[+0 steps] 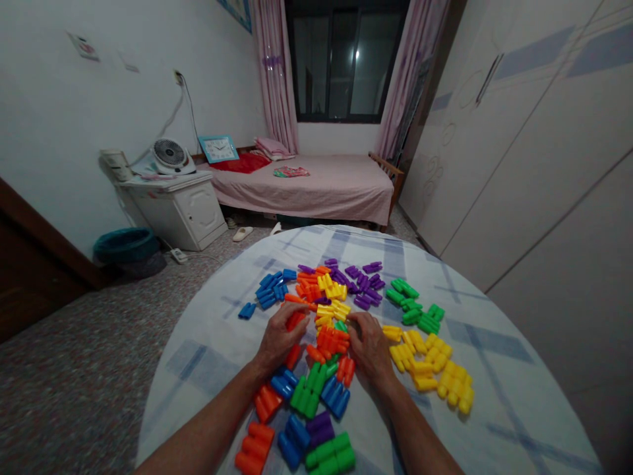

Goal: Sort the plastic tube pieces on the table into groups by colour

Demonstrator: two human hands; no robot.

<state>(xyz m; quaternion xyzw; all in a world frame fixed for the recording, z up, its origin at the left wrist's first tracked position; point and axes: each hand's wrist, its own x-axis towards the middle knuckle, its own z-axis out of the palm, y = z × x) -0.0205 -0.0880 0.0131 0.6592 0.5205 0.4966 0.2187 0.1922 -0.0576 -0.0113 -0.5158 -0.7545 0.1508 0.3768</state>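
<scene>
Colourful plastic toy blocks shaped like joined tubes lie on a round table. My left hand (283,335) is curled over an orange block (295,321) at the left of the middle pile. On the pile's other side my right hand (370,343) is cupped, fingers bent but apart, close to a green block (341,326) and yellow blocks (334,310); I see nothing gripped in it. Between the hands lie orange blocks (332,340). Nearer me, among my forearms, are a green block (309,390), blue blocks (295,441) and a purple block (320,429). Some fingertips are hidden.
Blue blocks (271,289) lie at the back left, purple blocks (364,284) at the back, green blocks (413,305) and yellow blocks (432,363) at the right. A checked cloth (208,409) covers the table. Beyond stand a bed (316,191), a cabinet (182,208) and a bin (126,245).
</scene>
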